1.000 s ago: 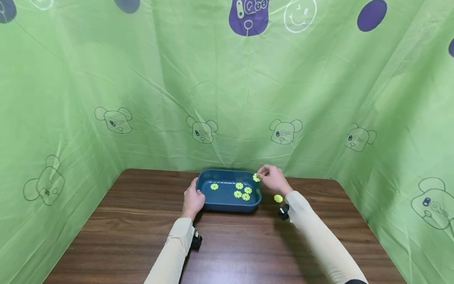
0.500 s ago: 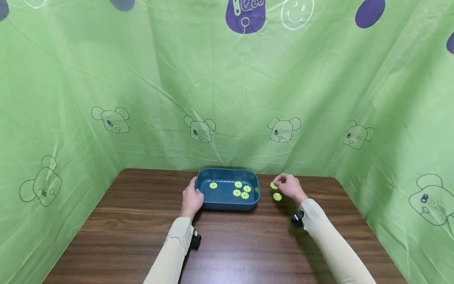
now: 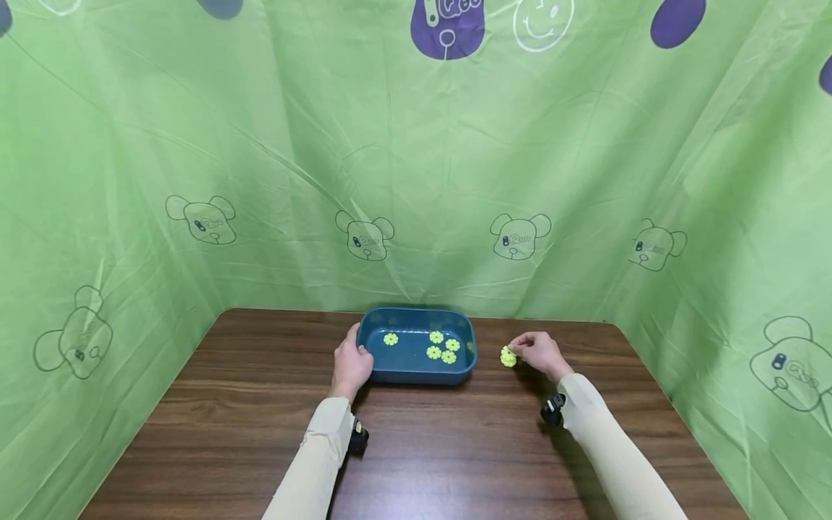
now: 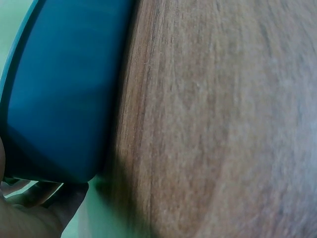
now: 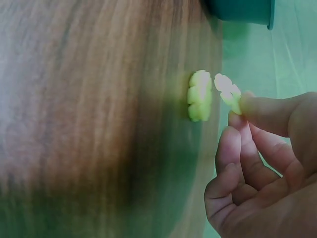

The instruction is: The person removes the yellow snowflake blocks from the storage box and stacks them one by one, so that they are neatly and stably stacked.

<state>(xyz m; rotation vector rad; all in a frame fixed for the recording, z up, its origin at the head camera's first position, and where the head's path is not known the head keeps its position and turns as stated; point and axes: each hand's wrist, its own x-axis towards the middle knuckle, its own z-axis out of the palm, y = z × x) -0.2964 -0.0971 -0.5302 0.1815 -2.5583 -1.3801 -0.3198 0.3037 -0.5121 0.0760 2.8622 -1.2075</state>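
My left hand (image 3: 353, 363) grips the left end of a dark blue rectangular plastic basin (image 3: 406, 377), thumb toward the rim and fingers around the outer wall. In the left wrist view those fingers show at the corner of the wall. Between thumb and fingertips, my right hand (image 3: 541, 354) pinches a thin yellow-green flower-shaped piece (image 5: 229, 93). Just beyond it, a thicker yellow-green scalloped flower stack (image 5: 199, 95) rests on the table, close to the held piece. Inside the basin lie several flower pieces (image 3: 434, 352), mostly toward the right, with one flower piece (image 3: 391, 339) at the left.
The brown wood-grain table (image 3: 429, 448) carries the basin near its back edge. A green printed curtain (image 3: 416, 180) hangs behind and along both sides. Each wrist wears a small black camera (image 3: 553, 409).
The right hand has moved from the basin's right rim to the right, then down toward the flower stack, holding a flower piece throughout. The left hand still grips the basin.
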